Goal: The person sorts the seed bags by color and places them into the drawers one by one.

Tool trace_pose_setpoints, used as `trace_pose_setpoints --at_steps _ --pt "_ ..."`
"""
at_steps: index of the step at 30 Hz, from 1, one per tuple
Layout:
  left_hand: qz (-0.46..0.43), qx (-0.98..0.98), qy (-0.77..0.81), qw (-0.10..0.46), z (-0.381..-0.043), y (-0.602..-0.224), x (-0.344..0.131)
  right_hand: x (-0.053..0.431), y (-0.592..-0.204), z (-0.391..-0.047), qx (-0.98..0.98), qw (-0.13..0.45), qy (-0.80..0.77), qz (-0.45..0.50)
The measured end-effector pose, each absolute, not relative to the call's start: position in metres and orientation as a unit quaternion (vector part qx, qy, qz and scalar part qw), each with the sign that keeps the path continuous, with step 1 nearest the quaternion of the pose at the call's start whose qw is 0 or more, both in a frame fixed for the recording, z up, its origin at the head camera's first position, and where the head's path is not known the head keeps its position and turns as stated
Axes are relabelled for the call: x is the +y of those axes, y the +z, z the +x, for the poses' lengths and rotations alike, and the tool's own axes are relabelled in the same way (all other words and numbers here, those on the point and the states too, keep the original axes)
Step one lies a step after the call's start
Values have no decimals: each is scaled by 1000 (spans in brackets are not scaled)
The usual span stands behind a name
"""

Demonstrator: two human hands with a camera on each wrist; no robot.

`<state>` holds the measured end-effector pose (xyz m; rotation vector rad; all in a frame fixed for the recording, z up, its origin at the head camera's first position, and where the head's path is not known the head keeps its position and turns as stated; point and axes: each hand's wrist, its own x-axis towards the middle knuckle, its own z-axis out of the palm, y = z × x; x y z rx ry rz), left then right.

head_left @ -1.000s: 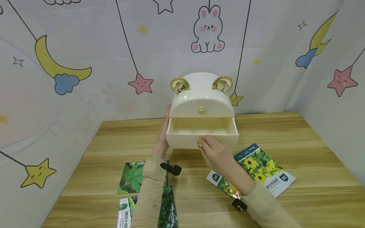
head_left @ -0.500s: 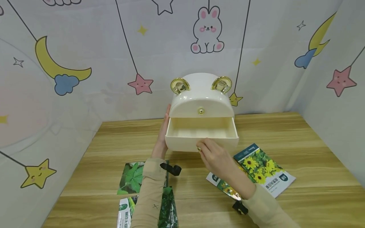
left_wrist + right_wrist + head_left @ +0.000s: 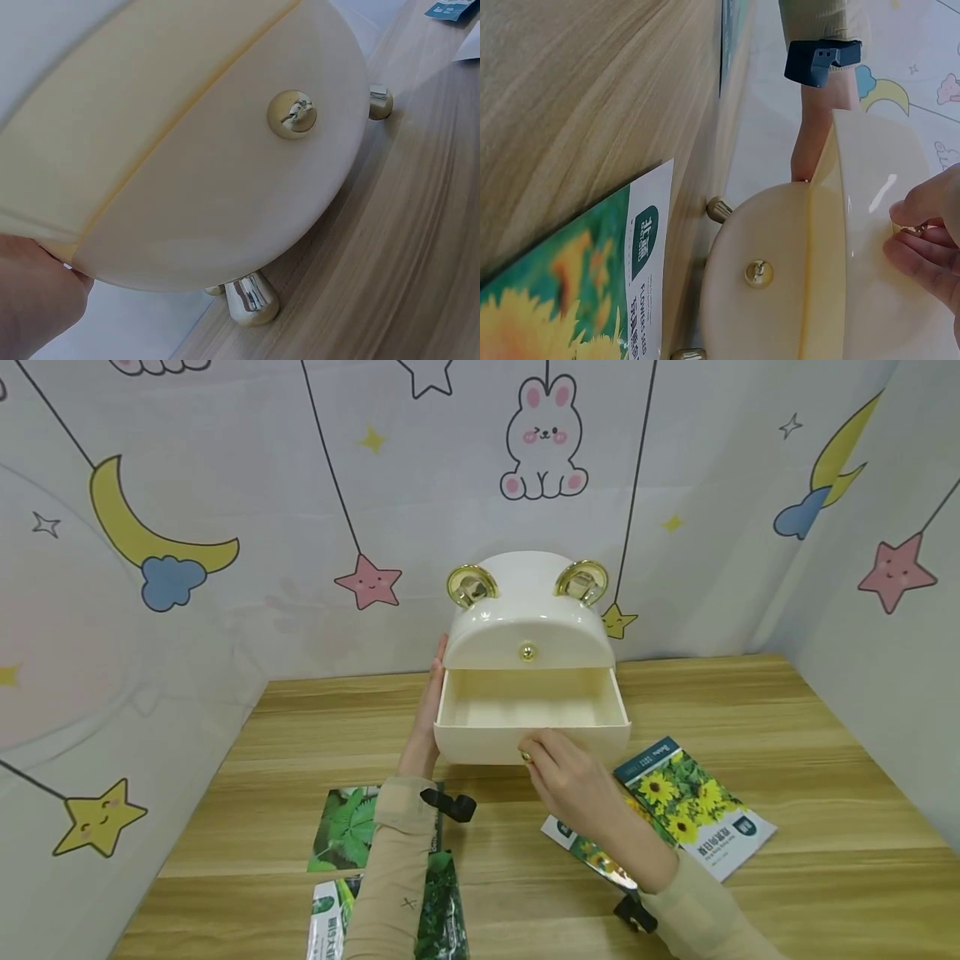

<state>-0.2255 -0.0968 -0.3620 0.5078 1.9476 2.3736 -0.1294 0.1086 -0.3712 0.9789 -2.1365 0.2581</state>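
A white rounded box [image 3: 528, 589] with gold ear-like ornaments stands at the back of the table, its middle drawer [image 3: 472, 743] pulled out and nothing visible inside. My right hand [image 3: 573, 785] pinches that drawer's gold knob [image 3: 907, 229] between thumb and fingers. Along the box's left side lies my left hand [image 3: 429, 710], fingers straight and pressed to the wall. Below the pulled drawer, a rounded lower front [image 3: 217, 202] with its own gold knob [image 3: 292, 115] shows in the left wrist view. A gold foot [image 3: 253, 300] supports the box there.
Seed packets with yellow flowers [image 3: 693, 806] lie at the right, one partly under my right forearm. Green leaf packets [image 3: 345, 827] lie at the left around my left forearm. A patterned cloth wall [image 3: 300, 527] rises close behind the box.
My right hand has drawn the drawer slightly farther out, toward me. The left hand stays against the box's side.
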Motion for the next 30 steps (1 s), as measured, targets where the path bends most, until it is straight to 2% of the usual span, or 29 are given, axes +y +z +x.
trace_pose_setpoints --at_steps 30 --pt "164 605 779 11 -225 -357 -94 111 -368 -115 -834 376 100 391"
